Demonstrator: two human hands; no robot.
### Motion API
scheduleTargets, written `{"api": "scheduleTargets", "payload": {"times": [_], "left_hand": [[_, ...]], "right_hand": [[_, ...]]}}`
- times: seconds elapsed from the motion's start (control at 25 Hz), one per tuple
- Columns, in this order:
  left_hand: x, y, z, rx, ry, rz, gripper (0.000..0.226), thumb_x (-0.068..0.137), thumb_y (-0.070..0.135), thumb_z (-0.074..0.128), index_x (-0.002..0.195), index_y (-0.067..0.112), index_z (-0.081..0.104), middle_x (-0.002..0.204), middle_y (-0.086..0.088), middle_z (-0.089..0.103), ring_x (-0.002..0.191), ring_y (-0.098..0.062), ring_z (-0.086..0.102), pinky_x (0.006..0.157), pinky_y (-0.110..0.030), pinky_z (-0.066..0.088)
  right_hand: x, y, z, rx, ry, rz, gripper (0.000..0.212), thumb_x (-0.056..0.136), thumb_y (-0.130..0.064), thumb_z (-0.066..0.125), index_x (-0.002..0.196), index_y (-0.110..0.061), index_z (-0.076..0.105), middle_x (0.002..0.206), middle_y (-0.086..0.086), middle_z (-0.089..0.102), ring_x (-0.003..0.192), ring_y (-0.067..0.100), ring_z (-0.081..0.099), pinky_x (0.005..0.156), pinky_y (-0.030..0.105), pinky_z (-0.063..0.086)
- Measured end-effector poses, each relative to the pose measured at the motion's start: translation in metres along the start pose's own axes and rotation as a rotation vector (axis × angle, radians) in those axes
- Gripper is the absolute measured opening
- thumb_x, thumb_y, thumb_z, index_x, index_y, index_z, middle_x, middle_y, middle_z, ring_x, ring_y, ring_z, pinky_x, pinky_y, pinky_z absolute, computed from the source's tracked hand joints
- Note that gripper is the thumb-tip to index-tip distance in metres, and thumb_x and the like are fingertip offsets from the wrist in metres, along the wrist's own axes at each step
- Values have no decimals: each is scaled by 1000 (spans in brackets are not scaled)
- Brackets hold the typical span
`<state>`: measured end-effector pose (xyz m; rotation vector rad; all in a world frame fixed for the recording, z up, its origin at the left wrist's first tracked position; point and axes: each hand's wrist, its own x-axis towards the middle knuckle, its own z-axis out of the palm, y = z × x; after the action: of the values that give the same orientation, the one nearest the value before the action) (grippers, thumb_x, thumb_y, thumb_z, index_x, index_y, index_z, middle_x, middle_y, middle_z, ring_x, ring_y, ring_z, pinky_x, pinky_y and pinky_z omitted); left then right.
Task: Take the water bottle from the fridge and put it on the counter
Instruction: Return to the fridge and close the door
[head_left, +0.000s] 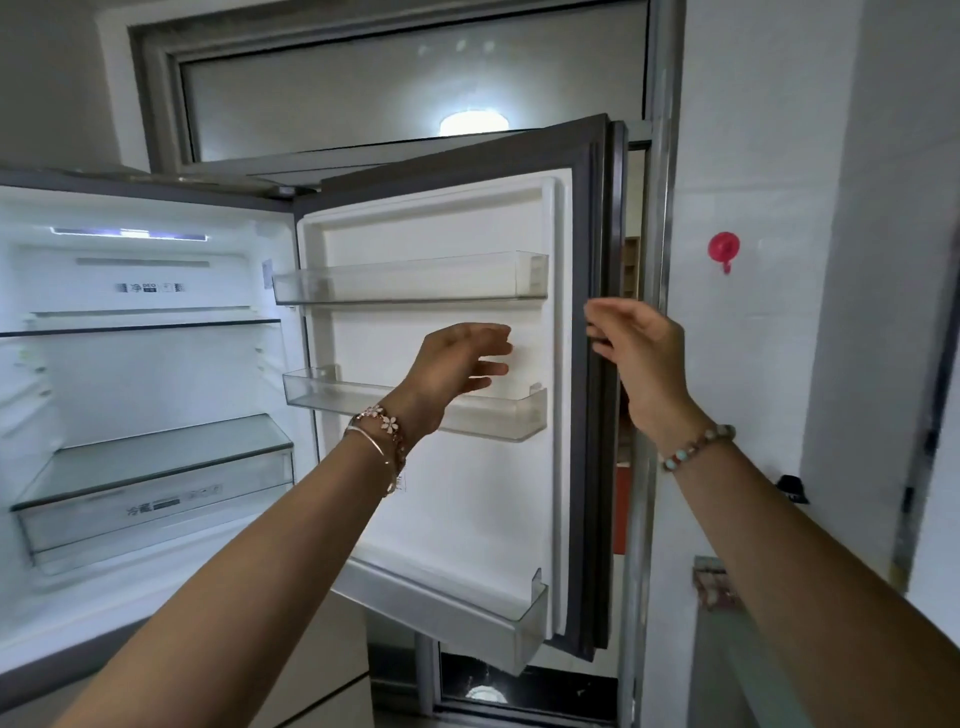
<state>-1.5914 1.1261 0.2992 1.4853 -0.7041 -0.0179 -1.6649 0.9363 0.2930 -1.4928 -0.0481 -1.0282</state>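
Both forearms are reaching up mid-frame, left hand (457, 364) spreading empty, right hand (631, 358) pinching the fridge door (467, 499) edge at right, no water bottle showing; its weight and grip are unjudgeable.

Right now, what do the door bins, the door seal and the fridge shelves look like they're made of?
Door bins: clear, glossy rigid plastic, since the white door liner shows through them. Door seal: dark grey and matte with folded ribs, probably rubber or soft vinyl; the right hand touches it. Fridge shelves: flat, see-through and reflective, likely glass, though clear plastic can't be ruled out.
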Motion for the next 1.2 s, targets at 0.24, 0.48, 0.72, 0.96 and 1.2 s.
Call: {"api": "scheduleTargets", "payload": {"times": [0.24,0.48,0.72,0.96,1.2], "left_hand": [[20,-17,50,765,8,114,37,89,33,70,115,7,69,114,-10,72,106,-24,65,90,-32,51],[15,-33,79,966,113,146,48,85,54,66,109,13,65,112,-9,67,101,-31,65,84,-39,54],[4,-30,76,1004,189,153,56,82,63,63,107,13,62,112,-9,65,99,-31,65,81,-40,53],[-40,-19,61,1128,342,286,57,79,63,66,111,16,65,118,-8,55,113,-30,51,92,-43,45],[-98,-19,42,1036,434,507,80,68,47,81,131,8,49,118,-13,57,107,-32,55,89,-42,48]], "right_hand": [[44,25,-4,-219,97,99,66,90,-49,64,145,-19,41,151,4,44,135,22,44,98,31,38],[58,52,3,-188,19,187,73,93,-58,51,152,-21,28,158,2,35,141,21,36,99,31,31],[45,56,5,-153,60,126,66,90,-55,60,142,-19,42,132,0,54,113,11,50,90,26,37],[3,32,18,-6,82,70,59,74,-57,76,115,-17,61,105,-6,66,91,4,63,75,21,50],[-54,-10,63,92,39,-1,62,53,-59,87,96,-35,49,104,-2,67,92,11,69,84,40,60]]}}
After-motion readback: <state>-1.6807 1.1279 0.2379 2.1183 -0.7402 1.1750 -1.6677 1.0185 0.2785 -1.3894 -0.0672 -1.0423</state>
